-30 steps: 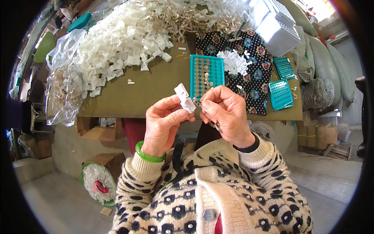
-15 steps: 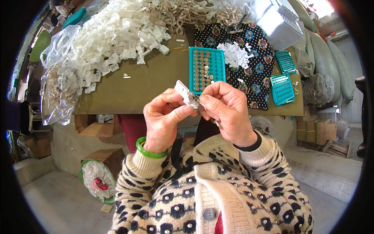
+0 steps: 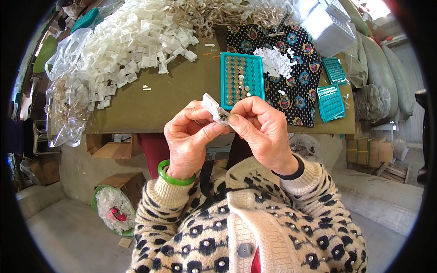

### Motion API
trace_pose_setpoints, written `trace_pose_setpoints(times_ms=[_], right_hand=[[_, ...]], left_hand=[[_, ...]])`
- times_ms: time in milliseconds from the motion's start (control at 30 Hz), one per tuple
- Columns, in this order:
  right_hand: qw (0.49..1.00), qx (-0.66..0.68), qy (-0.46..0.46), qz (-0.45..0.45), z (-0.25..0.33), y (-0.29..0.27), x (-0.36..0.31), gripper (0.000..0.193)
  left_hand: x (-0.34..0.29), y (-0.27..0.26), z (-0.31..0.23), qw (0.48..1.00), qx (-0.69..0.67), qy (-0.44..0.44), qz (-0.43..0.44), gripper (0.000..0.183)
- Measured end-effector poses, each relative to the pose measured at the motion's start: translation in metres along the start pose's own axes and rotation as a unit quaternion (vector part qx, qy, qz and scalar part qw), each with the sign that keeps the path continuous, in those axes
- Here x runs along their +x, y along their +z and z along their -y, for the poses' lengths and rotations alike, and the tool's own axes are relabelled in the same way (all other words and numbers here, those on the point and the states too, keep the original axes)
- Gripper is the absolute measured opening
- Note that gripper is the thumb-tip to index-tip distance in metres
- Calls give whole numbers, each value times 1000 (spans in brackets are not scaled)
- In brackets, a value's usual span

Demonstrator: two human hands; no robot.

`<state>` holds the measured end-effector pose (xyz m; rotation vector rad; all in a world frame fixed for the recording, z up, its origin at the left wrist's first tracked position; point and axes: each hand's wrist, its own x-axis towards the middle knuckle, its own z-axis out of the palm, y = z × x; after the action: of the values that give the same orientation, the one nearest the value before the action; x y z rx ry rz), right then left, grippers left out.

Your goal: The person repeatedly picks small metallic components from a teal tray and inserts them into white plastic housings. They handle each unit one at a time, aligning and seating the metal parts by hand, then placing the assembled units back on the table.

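Between the thumb and fingers of my left hand (image 3: 189,136) is a small white plastic casing (image 3: 212,106), tilted, with its upper end sticking out. My right hand (image 3: 261,136) pinches at the casing's right side, on a small dark metal-looking part (image 3: 223,116) mostly covered by my fingertips. Just beyond my hands lies a teal tray (image 3: 255,73) with rows of round pockets. Several pockets on its left side hold brownish round pieces (image 3: 229,75), and a few shiny silver discs (image 3: 242,89) lie near its middle.
A large heap of white plastic casings (image 3: 132,45) covers the table's far left. White chips (image 3: 277,62) lie on a patterned black cloth (image 3: 298,91). Two smaller teal trays (image 3: 330,103) sit at the right edge, near stacked white trays (image 3: 318,27). Beige coiled parts (image 3: 207,16) lie at the back.
My right fingertips have closed in on the casing's side, covering more of the small metal part. Both hands have shifted slightly left; the casing stays in my left hand.
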<state>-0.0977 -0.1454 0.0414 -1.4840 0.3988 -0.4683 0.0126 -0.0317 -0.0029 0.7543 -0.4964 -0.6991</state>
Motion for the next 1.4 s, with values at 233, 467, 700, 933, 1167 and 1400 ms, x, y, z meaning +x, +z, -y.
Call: trace_pose_setpoints(times_ms=[233, 467, 700, 933, 1167, 1400], right_hand=[[978, -132, -163, -15, -10, 2, 2, 8], [932, -248, -249, -89, -21, 9, -5, 22], [853, -379, -347, -97, -29, 6, -1, 25], [812, -423, -389, -99, -32, 5, 5, 20], [931, -272, -231, -78, -28, 16, -3, 13], [975, 150, 161, 10, -17, 10, -5, 12]], left_hand=[[-2, 4, -2, 999, -23, -14, -25, 21], [-6, 9, -6, 992, -5, -71, -103, 16], [-8, 15, 3, 985, 106, -5, -137, 15], [-7, 17, 3, 972, 164, -5, -168, 16], [-5, 2, -10, 961, -150, -202, -115, 27], [-15, 17, -15, 991, 38, -45, -121, 32]])
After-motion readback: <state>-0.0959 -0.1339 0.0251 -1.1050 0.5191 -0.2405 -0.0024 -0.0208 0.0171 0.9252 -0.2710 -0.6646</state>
